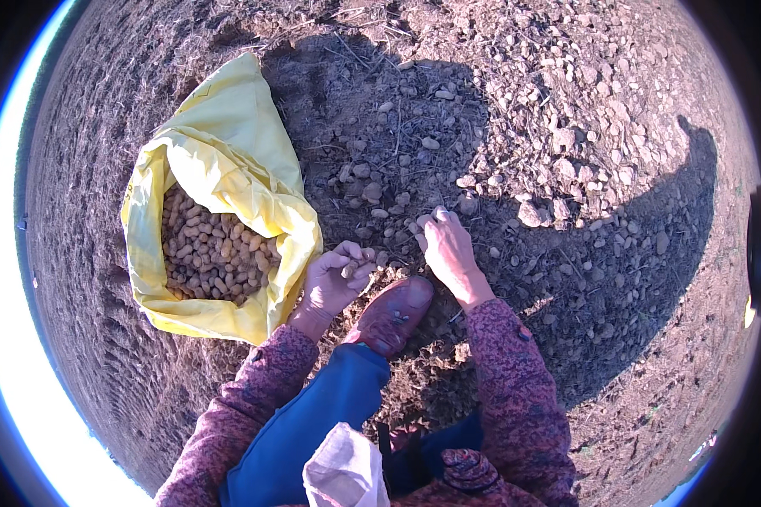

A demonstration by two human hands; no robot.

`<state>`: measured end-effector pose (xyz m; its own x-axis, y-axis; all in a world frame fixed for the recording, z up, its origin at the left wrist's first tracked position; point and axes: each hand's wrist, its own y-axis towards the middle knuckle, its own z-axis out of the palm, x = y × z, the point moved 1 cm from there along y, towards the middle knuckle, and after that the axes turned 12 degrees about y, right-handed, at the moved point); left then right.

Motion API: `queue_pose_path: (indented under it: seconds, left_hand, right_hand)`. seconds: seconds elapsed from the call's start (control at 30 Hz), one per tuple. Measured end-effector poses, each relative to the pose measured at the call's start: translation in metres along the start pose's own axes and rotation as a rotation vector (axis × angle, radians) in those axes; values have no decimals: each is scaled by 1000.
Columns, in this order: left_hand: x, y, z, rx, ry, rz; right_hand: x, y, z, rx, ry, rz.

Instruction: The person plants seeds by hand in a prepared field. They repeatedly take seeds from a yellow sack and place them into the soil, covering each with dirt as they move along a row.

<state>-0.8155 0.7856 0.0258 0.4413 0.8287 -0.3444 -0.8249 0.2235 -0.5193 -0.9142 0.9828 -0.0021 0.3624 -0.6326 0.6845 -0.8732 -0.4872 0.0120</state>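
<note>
A yellow woven sack (pixel 228 120) lies with its mouth spread, holding many unshelled peanuts (pixel 219 250). Close to the right edge of its mouth is my left hand (pixel 336 275), its fingers closed on small peanuts. My right hand (pixel 447 247) reaches down to the soil, beyond and to the right of the shoe, with its fingertips bent together near the ground. Whether anything is between those fingertips cannot be told. Peanuts and clods (pixel 371 190) are strewn over the shaded soil before both hands.
My reddish-brown shoe (pixel 396 310) stands on the soil between my hands. Larger clods and stones (pixel 533 214) lie to the right, with more peanuts scattered among them. Dry stalks (pixel 396 133) lie beyond. A whitish cloth (pixel 345 469) hangs at the bottom, near my blue trousers.
</note>
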Motion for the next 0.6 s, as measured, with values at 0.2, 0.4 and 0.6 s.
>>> queue_pose_path:
  seconds: [0.2, 0.4, 0.6]
  left_hand:
    - [16, 5, -2, -248, 444, -66]
    - [31, 16, -2, -500, 1726, 272]
    - [27, 30, 4, -431, 1863, 320]
  right_hand:
    - [-5, 3, -42, 113, 1371, 689]
    - [15, 36, 25, -40, 756, 266]
    - [36, 53, 62, 95, 105, 156]
